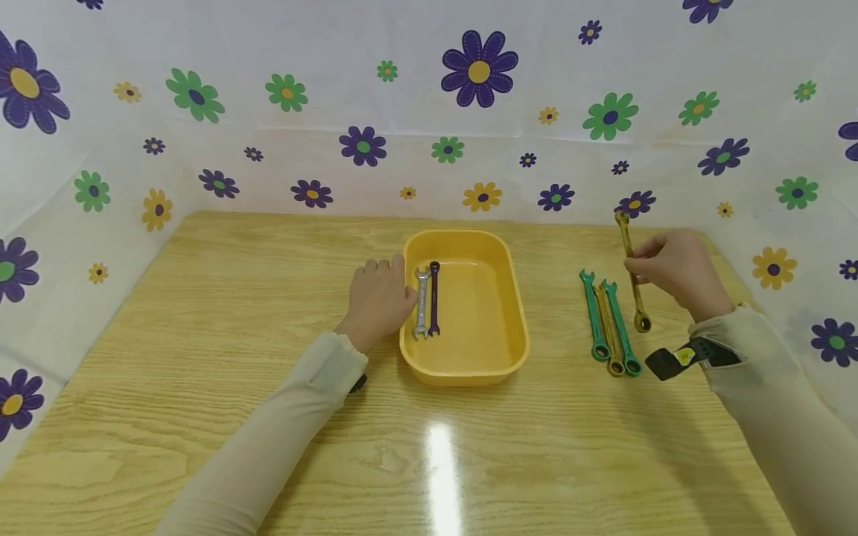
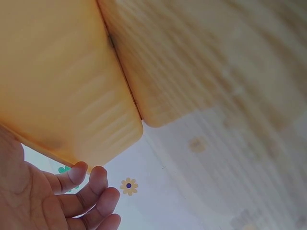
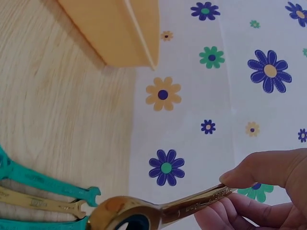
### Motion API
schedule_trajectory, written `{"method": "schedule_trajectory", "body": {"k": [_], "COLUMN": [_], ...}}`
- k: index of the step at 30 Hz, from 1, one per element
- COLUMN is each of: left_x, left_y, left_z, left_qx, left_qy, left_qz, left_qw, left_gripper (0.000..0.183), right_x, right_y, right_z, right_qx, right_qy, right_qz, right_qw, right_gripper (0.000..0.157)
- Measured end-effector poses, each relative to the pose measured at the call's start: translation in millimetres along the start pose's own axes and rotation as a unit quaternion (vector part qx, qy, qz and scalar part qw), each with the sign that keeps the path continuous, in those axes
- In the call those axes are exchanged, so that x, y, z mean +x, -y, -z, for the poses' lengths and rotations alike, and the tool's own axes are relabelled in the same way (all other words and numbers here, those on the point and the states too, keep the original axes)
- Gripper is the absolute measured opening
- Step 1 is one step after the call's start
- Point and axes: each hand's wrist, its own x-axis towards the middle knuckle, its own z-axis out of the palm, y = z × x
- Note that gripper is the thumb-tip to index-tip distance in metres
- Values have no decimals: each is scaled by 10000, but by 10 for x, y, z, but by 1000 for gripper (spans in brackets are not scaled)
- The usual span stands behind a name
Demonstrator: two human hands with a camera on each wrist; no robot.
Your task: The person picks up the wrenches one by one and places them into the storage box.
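Observation:
My right hand pinches a gold ratcheting combination wrench between thumb and fingers, its ring end hanging downward. In the right wrist view, the ring end lies nearest the camera. Close to its left are two green wrenches with another gold wrench between them, side by side on the table. My left hand rests at the left rim of a yellow plastic tray, thumb at the edge, other fingers loosely bent outside. Inside the tray lie a silver open-end wrench and a dark purple wrench.
The wood-grain table meets a white flowered sheet at the back and both sides. A black strap device is worn on the right wrist. Light glares off the table's front.

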Motion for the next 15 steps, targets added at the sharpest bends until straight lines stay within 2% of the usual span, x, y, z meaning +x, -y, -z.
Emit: {"method": "schedule_trajectory", "body": {"k": [15], "left_x": [-4], "left_y": [-10], "left_z": [10], "left_qx": [39], "left_qy": [24], "left_qz": [33], "left_qw": [10000], "left_gripper": [22], "right_x": [12], "right_y": [363], "right_z": [-22], "right_qx": [160], "right_qy": [-256], "right_qz": [283], "right_qw": [9991], "right_gripper": [26]}}
